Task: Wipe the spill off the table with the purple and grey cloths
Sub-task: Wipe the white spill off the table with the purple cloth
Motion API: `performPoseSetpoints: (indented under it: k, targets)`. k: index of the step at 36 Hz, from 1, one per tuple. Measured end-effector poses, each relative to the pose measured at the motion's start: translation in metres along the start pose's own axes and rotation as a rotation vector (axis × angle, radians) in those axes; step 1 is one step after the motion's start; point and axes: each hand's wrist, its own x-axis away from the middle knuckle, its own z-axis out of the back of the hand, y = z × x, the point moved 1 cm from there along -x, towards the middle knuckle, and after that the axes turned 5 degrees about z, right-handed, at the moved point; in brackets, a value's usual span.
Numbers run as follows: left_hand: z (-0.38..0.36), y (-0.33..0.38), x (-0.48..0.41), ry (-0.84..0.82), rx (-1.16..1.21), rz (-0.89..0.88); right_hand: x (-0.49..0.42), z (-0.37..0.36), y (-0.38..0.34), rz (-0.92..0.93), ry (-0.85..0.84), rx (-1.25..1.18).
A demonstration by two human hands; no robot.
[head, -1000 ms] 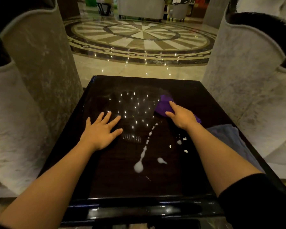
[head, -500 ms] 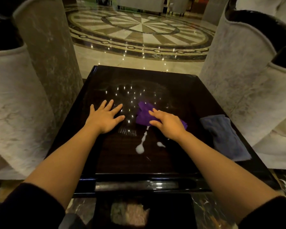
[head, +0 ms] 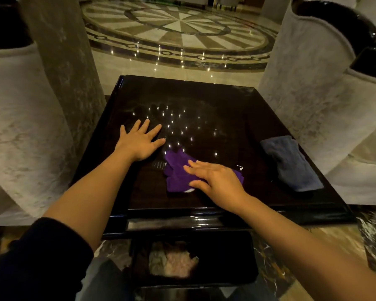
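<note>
A purple cloth [head: 175,170] lies crumpled near the front middle of the glossy black table [head: 226,101]. My right hand [head: 215,181] presses flat on its right half, fingers spread. A small white trace of spill [head: 189,190] shows at the cloth's front edge and another white fleck [head: 239,167] behind my hand; the rest of the spill is hidden under the cloth. My left hand [head: 140,141] rests flat and open on the bare table, to the cloth's left. A folded grey cloth [head: 291,162] lies at the table's right edge, untouched.
Pale upholstered armchairs stand close on the left [head: 20,127] and right [head: 313,94] of the table. A dark bin [head: 226,257] holding crumpled tissue sits on the floor below the table's front edge. Patterned marble floor [head: 178,25] lies beyond.
My right hand has dragged the purple cloth toward me from the far side, over the white spill streak, which is now mostly covered. My left hand stayed planted. The view tilted down.
</note>
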Motion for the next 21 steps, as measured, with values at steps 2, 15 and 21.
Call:
performPoseSetpoints:
  k: [2,15,21]
  targets:
    - [0.001,0.000,0.000,0.001,0.004,-0.001,0.009,-0.001,-0.008,0.039,0.004,0.011]
    - [-0.001,-0.001,-0.001,0.012,-0.007,-0.018,0.053,-0.012,-0.042,0.162,0.310,0.144]
    - [-0.002,-0.003,-0.003,0.016,0.005,-0.024,0.069,-0.016,-0.047,0.215,0.283,0.188]
